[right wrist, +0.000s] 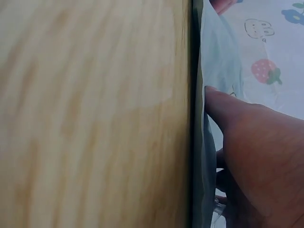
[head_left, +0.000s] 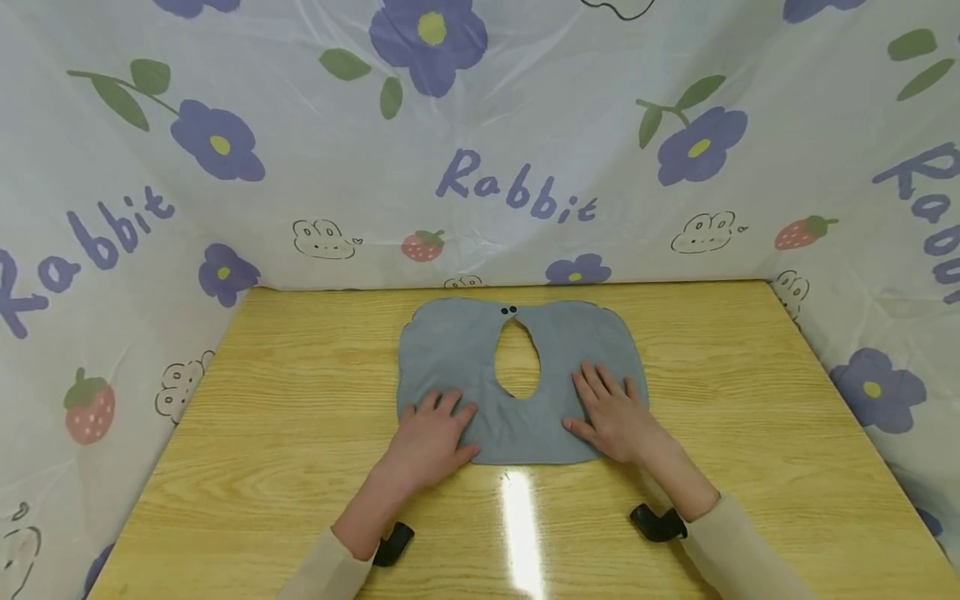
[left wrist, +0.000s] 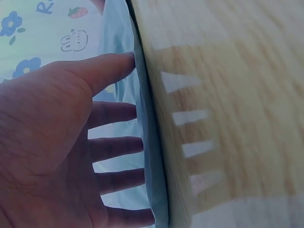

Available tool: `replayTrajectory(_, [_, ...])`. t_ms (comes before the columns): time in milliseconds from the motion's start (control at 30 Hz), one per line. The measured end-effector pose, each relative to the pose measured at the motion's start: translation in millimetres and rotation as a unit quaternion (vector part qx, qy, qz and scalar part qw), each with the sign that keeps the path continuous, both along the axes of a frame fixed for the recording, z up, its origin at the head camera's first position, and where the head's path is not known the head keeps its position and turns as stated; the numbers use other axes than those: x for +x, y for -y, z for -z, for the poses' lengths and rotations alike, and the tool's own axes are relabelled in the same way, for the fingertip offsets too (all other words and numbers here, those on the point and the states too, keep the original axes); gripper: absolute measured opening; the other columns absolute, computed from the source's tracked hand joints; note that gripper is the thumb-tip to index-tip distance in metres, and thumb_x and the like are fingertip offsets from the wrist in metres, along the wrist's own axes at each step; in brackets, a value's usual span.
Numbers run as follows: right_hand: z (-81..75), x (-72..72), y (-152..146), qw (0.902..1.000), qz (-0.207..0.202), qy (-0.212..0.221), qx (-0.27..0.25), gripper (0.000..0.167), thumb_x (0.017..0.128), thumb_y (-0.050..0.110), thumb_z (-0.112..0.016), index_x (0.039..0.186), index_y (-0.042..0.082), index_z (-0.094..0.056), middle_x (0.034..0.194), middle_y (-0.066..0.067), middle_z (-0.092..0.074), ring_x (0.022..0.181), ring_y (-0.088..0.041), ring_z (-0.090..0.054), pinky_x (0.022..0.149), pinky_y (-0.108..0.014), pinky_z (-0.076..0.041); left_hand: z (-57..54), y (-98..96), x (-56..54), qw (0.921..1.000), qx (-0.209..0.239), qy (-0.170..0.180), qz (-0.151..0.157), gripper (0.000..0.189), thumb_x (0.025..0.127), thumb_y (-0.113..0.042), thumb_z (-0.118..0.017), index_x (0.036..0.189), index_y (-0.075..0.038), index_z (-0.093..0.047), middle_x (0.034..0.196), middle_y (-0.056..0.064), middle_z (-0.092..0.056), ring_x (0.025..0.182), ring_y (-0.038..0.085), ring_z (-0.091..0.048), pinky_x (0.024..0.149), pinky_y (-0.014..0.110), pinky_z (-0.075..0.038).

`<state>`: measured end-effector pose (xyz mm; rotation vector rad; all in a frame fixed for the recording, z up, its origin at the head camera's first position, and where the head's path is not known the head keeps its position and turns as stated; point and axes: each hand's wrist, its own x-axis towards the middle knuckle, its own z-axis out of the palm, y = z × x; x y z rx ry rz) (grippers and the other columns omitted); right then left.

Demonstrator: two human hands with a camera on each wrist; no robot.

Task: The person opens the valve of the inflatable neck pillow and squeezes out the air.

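Observation:
A grey-blue bib-shaped cloth (head_left: 450, 342) lies spread flat on the wooden table, with an oval neck opening in its middle. Two dark snap buttons (head_left: 508, 310) sit together at the top of that opening. My left hand (head_left: 431, 437) rests on the cloth's lower left part, fingers spread. On the right part lies my right hand (head_left: 618, 417), its fingers extended over the fabric. In the left wrist view the left fingertips touch the cloth (left wrist: 151, 142). The right wrist view shows the right thumb against the cloth (right wrist: 205, 156); the other fingers are partly hidden.
The wooden table (head_left: 315, 367) carries the cloth near its back edge. A white curtain (head_left: 525, 225) printed with flowers, strawberries and rabbits stands behind and at both sides. Black wrist camera pieces (head_left: 658, 523) show beneath the wrists.

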<state>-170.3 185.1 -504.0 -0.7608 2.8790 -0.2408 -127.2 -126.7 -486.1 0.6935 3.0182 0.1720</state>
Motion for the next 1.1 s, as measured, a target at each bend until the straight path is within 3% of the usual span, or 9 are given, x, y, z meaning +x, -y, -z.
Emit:
replayTrajectory(300, [-7.1, 7.2, 3.0, 0.9989, -0.014, -0.045, 0.0, 0.074, 0.103, 0.045, -0.06, 0.156, -0.002, -0.039, 0.16, -0.028, -0.032, 0.148, -0.047, -0.028, 0.111, -0.075, -0.02, -7.6, -3.9, 4.6, 0.9999, -0.008, 0.002, 0.009, 0.053, 0.097, -0.046, -0.07, 0.14, -0.015, -0.064, 0.145, 0.015, -0.054, 0.135, 0.044, -0.046, 0.096, 0.067, -0.045])
replayTrajectory(533, [-14.7, 29.9, 11.9, 0.9975, -0.055, -0.014, -0.043, 0.073, 0.105, 0.045, -0.056, 0.158, -0.002, -0.036, 0.163, -0.027, -0.027, 0.149, -0.047, -0.025, 0.113, -0.069, -0.027, -16.4, -12.5, 15.0, 0.9985, -0.015, -0.013, 0.051, 0.052, 0.1, -0.045, -0.066, 0.143, -0.016, -0.062, 0.145, 0.015, -0.054, 0.135, 0.043, -0.049, 0.099, 0.064, -0.046])
replayTrajectory(667, [-11.9, 44.8, 15.3, 0.9956, -0.072, 0.01, -0.06, 0.073, 0.105, 0.046, -0.055, 0.159, 0.001, -0.034, 0.164, -0.026, -0.024, 0.15, -0.047, -0.023, 0.113, -0.068, -0.028, -12.8, -19.2, 20.4, 0.9969, -0.006, -0.011, 0.078, 0.05, 0.1, -0.043, -0.066, 0.143, -0.017, -0.062, 0.145, 0.013, -0.054, 0.133, 0.045, -0.05, 0.098, 0.062, -0.047])
replayTrajectory(800, [-5.5, 55.2, 19.3, 0.9945, -0.078, 0.014, -0.069, 0.074, 0.105, 0.048, -0.054, 0.162, 0.006, -0.031, 0.166, -0.024, -0.021, 0.151, -0.045, -0.021, 0.113, -0.07, -0.027, -5.2, -25.6, 23.5, 0.9959, -0.009, 0.017, 0.088, 0.053, 0.101, -0.045, -0.063, 0.148, -0.02, -0.057, 0.153, 0.01, -0.049, 0.14, 0.045, -0.044, 0.102, 0.065, -0.044])
replayTrajectory(933, [0.7, 60.4, 24.4, 0.9946, -0.083, 0.019, -0.059, 0.075, 0.105, 0.053, -0.049, 0.164, 0.011, -0.028, 0.168, -0.02, -0.018, 0.152, -0.044, -0.018, 0.113, -0.072, -0.022, 0.7, -29.4, 25.1, 0.995, -0.016, 0.04, 0.09, 0.054, 0.101, -0.046, -0.062, 0.149, -0.022, -0.057, 0.156, 0.007, -0.048, 0.143, 0.042, -0.041, 0.103, 0.069, -0.04])
replayTrajectory(1100, [2.4, 61.8, 28.2, 0.9958, -0.083, 0.018, -0.036, 0.074, 0.105, 0.055, -0.048, 0.163, 0.012, -0.031, 0.167, -0.018, -0.02, 0.152, -0.043, -0.018, 0.113, -0.073, -0.021, 1.8, -31.8, 23.9, 0.995, -0.018, 0.041, 0.089, 0.051, 0.101, -0.045, -0.063, 0.147, -0.023, -0.06, 0.154, 0.006, -0.05, 0.142, 0.041, -0.043, 0.102, 0.07, -0.04])
